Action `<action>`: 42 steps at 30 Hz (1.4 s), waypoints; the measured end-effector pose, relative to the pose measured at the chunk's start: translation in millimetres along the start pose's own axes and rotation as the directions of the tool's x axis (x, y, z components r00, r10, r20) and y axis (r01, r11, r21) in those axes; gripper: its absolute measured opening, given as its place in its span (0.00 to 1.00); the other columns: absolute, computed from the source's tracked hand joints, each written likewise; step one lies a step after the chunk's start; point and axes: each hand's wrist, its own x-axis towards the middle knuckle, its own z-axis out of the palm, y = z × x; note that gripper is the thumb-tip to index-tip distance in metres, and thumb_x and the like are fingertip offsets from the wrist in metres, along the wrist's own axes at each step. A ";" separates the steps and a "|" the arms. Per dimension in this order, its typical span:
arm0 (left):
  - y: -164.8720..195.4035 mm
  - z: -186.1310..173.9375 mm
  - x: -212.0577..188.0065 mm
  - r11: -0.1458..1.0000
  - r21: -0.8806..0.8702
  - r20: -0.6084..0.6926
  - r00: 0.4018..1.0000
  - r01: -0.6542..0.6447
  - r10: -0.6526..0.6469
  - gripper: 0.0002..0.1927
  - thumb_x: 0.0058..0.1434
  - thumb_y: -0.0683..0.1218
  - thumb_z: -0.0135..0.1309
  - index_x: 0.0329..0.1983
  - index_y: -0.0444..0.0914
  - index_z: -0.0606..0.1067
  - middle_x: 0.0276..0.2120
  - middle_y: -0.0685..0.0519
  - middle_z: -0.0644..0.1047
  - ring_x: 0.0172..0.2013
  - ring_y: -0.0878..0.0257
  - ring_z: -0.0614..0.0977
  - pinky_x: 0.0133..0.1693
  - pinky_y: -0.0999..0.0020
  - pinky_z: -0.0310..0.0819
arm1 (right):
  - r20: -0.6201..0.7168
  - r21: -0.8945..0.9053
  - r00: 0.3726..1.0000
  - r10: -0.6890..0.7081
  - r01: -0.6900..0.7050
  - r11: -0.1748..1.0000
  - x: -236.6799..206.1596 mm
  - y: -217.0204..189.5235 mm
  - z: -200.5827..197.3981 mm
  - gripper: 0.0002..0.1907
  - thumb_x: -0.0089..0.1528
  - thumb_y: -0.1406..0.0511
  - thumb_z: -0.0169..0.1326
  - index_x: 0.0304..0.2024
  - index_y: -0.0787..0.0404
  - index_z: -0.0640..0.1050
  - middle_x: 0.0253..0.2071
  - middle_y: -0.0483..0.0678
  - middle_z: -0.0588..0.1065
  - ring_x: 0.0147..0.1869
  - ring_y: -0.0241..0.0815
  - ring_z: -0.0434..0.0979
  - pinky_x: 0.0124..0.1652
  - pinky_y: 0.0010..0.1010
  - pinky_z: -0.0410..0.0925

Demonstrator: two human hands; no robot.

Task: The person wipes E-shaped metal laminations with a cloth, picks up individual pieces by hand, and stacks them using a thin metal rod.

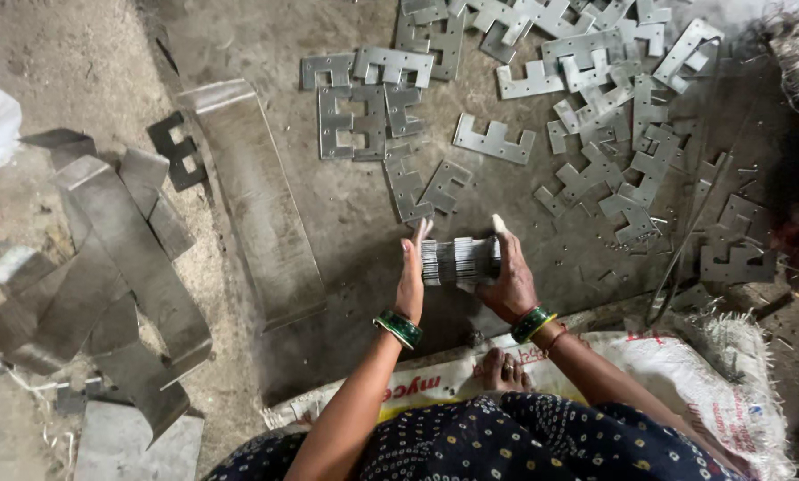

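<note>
1. Stack of thin metal plates [458, 261], standing on edge on the dark floor sheet [355, 214], is pressed between both hands.
2. Left hand [411, 272]: flat and open-palmed, fingers straight and pointing away from the body, palm set against the left end of the stack. It presses rather than closes round the plates.
3. Right hand [508, 278]: curved over the right end and top of the stack, fingers wrapped on the plates, thumb raised; it grasps the stack.
4. Each wrist carries green bangles [398, 328]; the right wrist also shows a yellow band and a red thread.
5. Just beyond the hands lie loose E-shaped metal plates [495, 140], some flat and single, others overlapping.
6. Farther off, toward the upper right, a dense heap of plates [609, 98] of the same kind is spread over the floor sheet.
7. To the left, well apart from the stack, a long bent metal strip [255, 200] lies on the ground, with a pile of folded metal offcuts [114, 258] beyond it.
8. Nearest the body, a bare foot [502, 370] rests on a white woven sack [684, 374], beside a dark dotted garment [524, 441].
</note>
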 end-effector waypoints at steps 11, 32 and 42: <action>24.5 -26.2 8.5 0.979 0.190 0.170 0.979 0.078 -0.111 0.43 0.65 0.69 0.43 0.78 0.45 0.58 0.64 0.48 0.73 0.63 0.57 0.71 0.67 0.58 0.57 | -0.018 -0.149 0.990 -0.141 0.137 0.979 5.1 20.0 -8.0 0.48 0.42 0.68 0.66 0.65 0.61 0.63 0.58 0.57 0.70 0.58 0.61 0.74 0.51 0.45 0.72; 80.4 -18.4 37.2 0.489 0.849 -0.057 0.955 0.200 -0.292 0.45 0.36 0.54 0.71 0.59 0.36 0.70 0.49 0.40 0.79 0.51 0.45 0.80 0.54 0.53 0.74 | -0.052 -0.130 0.980 -0.192 0.184 0.974 0.3 92.6 -9.3 0.37 0.45 0.70 0.62 0.58 0.60 0.67 0.54 0.59 0.70 0.56 0.62 0.73 0.54 0.45 0.71; 121.1 -264.9 130.7 0.157 0.979 -0.151 0.978 0.128 0.144 0.39 0.39 0.55 0.72 0.54 0.40 0.71 0.45 0.42 0.78 0.48 0.42 0.80 0.48 0.48 0.74 | 0.059 -0.254 0.986 -0.157 0.167 0.953 5.3 78.1 -21.4 0.45 0.43 0.67 0.62 0.64 0.59 0.65 0.64 0.57 0.67 0.60 0.63 0.72 0.48 0.47 0.72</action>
